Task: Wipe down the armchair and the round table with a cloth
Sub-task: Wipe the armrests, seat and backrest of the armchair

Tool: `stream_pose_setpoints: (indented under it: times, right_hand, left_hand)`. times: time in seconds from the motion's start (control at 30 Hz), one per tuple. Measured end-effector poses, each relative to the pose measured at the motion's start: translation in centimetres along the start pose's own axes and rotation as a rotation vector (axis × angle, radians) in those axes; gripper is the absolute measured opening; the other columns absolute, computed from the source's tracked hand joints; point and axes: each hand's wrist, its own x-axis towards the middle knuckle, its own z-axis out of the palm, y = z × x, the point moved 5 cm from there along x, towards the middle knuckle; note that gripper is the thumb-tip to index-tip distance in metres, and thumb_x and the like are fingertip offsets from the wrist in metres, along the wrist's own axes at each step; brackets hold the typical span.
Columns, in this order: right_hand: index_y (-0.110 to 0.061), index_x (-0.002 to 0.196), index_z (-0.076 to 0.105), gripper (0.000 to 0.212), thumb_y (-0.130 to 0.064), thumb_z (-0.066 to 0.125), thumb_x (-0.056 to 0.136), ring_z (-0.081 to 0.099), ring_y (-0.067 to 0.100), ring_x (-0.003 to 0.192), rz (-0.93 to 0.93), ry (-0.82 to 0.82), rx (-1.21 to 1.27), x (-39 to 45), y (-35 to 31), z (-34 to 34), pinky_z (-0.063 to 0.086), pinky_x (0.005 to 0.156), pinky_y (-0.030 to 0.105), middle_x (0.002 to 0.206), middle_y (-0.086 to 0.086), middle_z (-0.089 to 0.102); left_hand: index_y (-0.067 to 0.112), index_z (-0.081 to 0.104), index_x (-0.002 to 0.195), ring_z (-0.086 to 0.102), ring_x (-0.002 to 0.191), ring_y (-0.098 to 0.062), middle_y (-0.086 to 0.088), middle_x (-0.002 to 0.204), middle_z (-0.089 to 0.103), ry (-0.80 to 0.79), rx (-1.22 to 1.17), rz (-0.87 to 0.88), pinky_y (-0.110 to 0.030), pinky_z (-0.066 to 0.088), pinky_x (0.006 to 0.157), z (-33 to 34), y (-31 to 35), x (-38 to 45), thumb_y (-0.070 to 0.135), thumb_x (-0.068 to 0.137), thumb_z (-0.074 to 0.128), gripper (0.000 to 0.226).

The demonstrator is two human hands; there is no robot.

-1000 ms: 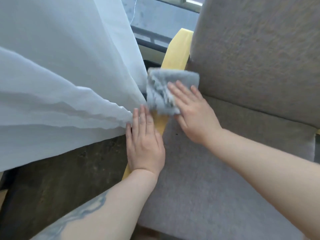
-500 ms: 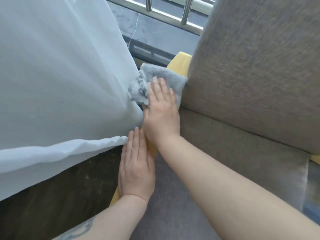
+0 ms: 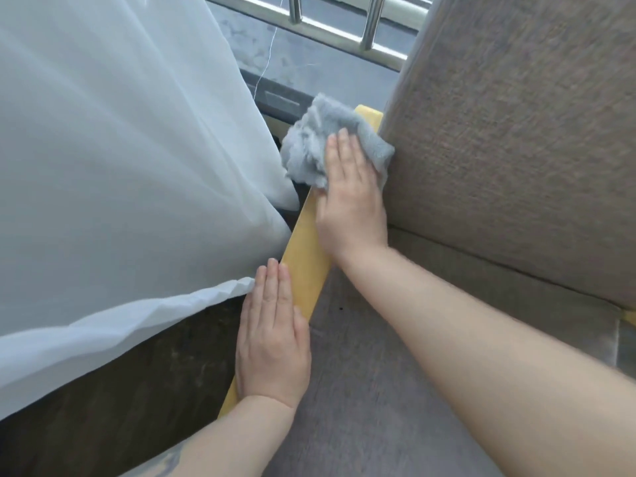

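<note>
The armchair has a grey-brown back cushion (image 3: pixel 516 132), a grey seat cushion (image 3: pixel 371 407) and a yellow wooden armrest (image 3: pixel 306 266) running up its left side. A fluffy grey cloth (image 3: pixel 313 142) lies on the far end of the armrest, next to the back cushion. My right hand (image 3: pixel 347 197) presses flat on the cloth with straight fingers. My left hand (image 3: pixel 272 342) rests flat on the near part of the armrest, its fingertips touching the curtain's hem. The round table is not in view.
A white sheer curtain (image 3: pixel 120 166) hangs close against the armrest on the left, above dark flooring (image 3: pixel 137 390). Behind the chair runs a metal railing (image 3: pixel 344 25) over a grey ledge (image 3: pixel 309 63).
My right hand has slid the cloth up the armrest toward the chair's back. More of the yellow armrest shows between my hands. My left hand has stayed on the armrest.
</note>
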Motion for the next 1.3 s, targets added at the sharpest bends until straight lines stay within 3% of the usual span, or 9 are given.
stream_pose_setpoints:
  times: [0.2, 0.37, 0.53, 0.6, 0.7, 0.93, 1.03, 1.2, 1.3]
  right_hand:
    - [-0.010, 0.152, 0.018, 0.062, -0.022, 0.041, 0.095, 0.007, 0.016, 0.147, 0.128, 0.016, 0.021, 2.5, -1.0, 0.0, 0.004, 0.113, 0.028, 0.160, 0.003, 0.012]
    - [-0.002, 0.144, 0.036, 0.066, -0.015, 0.040, 0.080, 0.027, 0.028, 0.142, -0.368, -0.105, -0.058, -5.1, 0.0, 0.4, 0.015, 0.117, 0.038, 0.151, 0.014, 0.034]
    - [-0.008, 0.152, 0.008, 0.064, -0.030, 0.036, 0.098, 0.000, 0.020, 0.147, 0.172, 0.004, -0.158, 4.0, -1.1, -0.1, 0.007, 0.116, 0.033, 0.161, 0.008, 0.002]
    - [-0.007, 0.152, 0.005, 0.066, -0.029, 0.035, 0.098, -0.002, 0.021, 0.147, 0.268, 0.040, -0.137, 2.9, -2.8, 0.5, 0.002, 0.116, 0.032, 0.160, 0.009, -0.001]
    - [-0.008, 0.152, 0.003, 0.069, -0.028, 0.036, 0.095, -0.003, 0.023, 0.147, 0.196, -0.036, -0.177, -1.3, -2.8, 1.4, -0.005, 0.116, 0.033, 0.160, 0.010, -0.003]
    - [-0.006, 0.151, 0.001, 0.064, -0.019, 0.035, 0.099, -0.001, 0.019, 0.147, 0.325, 0.016, -0.091, 4.6, -1.9, -0.2, 0.010, 0.113, 0.030, 0.160, 0.009, -0.005]
    - [-0.006, 0.152, 0.002, 0.067, -0.020, 0.039, 0.097, -0.002, 0.020, 0.147, 0.246, 0.011, -0.139, -0.6, -1.8, 0.8, 0.000, 0.115, 0.029, 0.160, 0.009, -0.001]
    - [-0.010, 0.152, 0.003, 0.064, -0.018, 0.037, 0.098, -0.002, 0.017, 0.147, 0.175, -0.040, -0.144, 3.1, -0.7, 0.0, 0.009, 0.114, 0.030, 0.161, 0.004, -0.001]
    - [-0.007, 0.151, 0.017, 0.062, -0.014, 0.041, 0.094, 0.009, 0.021, 0.147, 0.010, -0.044, -0.058, -2.7, -2.9, 1.0, 0.004, 0.116, 0.031, 0.159, 0.008, 0.013]
  left_hand:
    - [0.001, 0.034, 0.145, 0.027, 0.142, -0.022, -0.011, 0.152, 0.033, 0.023, -0.027, -0.014, -0.040, 0.028, 0.114, 0.0, 0.0, 0.1, 0.015, 0.097, 0.029, 0.050]
    - [0.000, 0.037, 0.143, 0.031, 0.141, -0.024, -0.013, 0.150, 0.037, 0.038, -0.025, -0.002, -0.040, 0.030, 0.113, 0.1, 0.0, -0.1, 0.013, 0.096, 0.032, 0.049]
    - [0.001, 0.036, 0.144, 0.029, 0.142, -0.022, -0.011, 0.151, 0.035, 0.061, -0.041, 0.000, -0.039, 0.031, 0.113, 0.0, -0.1, -0.1, 0.013, 0.096, 0.033, 0.050]
    - [0.001, 0.037, 0.144, 0.031, 0.141, -0.023, -0.011, 0.150, 0.037, 0.071, -0.042, 0.002, -0.039, 0.032, 0.113, 0.0, -0.1, 0.0, 0.011, 0.095, 0.037, 0.050]
    - [0.000, 0.039, 0.143, 0.032, 0.140, -0.023, -0.012, 0.150, 0.038, 0.071, -0.049, 0.002, -0.039, 0.030, 0.113, 0.0, -0.1, -0.1, 0.010, 0.093, 0.039, 0.051]
    - [0.002, 0.038, 0.144, 0.029, 0.142, -0.022, -0.010, 0.151, 0.035, 0.050, -0.042, 0.003, -0.039, 0.027, 0.114, 0.0, 0.0, 0.0, 0.016, 0.096, 0.031, 0.050]
    - [0.001, 0.039, 0.143, 0.030, 0.141, -0.023, -0.011, 0.151, 0.036, 0.048, -0.043, 0.001, -0.041, 0.030, 0.113, 0.1, -0.1, 0.0, 0.015, 0.095, 0.032, 0.050]
    - [0.003, 0.036, 0.145, 0.029, 0.142, -0.021, -0.010, 0.152, 0.034, 0.040, -0.037, -0.005, -0.039, 0.028, 0.115, 0.1, 0.0, -0.1, 0.014, 0.095, 0.033, 0.051]
    - [0.003, 0.037, 0.144, 0.033, 0.140, -0.023, -0.010, 0.150, 0.037, 0.047, -0.024, -0.005, -0.041, 0.032, 0.113, 0.2, -0.2, 0.0, 0.014, 0.095, 0.035, 0.051]
